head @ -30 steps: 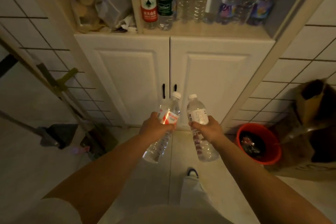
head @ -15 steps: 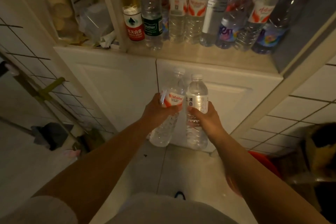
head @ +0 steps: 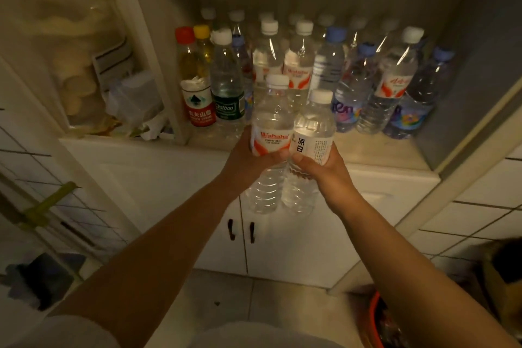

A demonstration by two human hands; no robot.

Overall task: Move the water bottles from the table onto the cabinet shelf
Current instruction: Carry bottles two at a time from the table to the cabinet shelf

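Water bottles fill your head view: you hold two upright, side by side and touching, in front of the cabinet shelf [head: 375, 150] and above its near edge. Your left hand [head: 248, 158] grips the Wahaha bottle [head: 271, 133], clear plastic with a white cap and a red-and-white label; the thumb curls across the label's lower edge and the other fingers wrap behind, out of sight. Your right hand [head: 322, 169] grips the white-label bottle [head: 312, 138], also clear with a white cap and dark printed characters; its thumb presses just under the label and the fingers curl round the far side. Both bottles hang below your fists, their ribbed lower halves in front of the white cabinet doors [head: 175, 192]. On the shelf, farther in, stands a crowd of bottles: a red-capped bottle [head: 195, 85] and a green-label bottle [head: 227, 85] at the left, blue-capped bottles [head: 347, 90] toward the right. A red bucket [head: 375, 322] sits on the floor at the near right.
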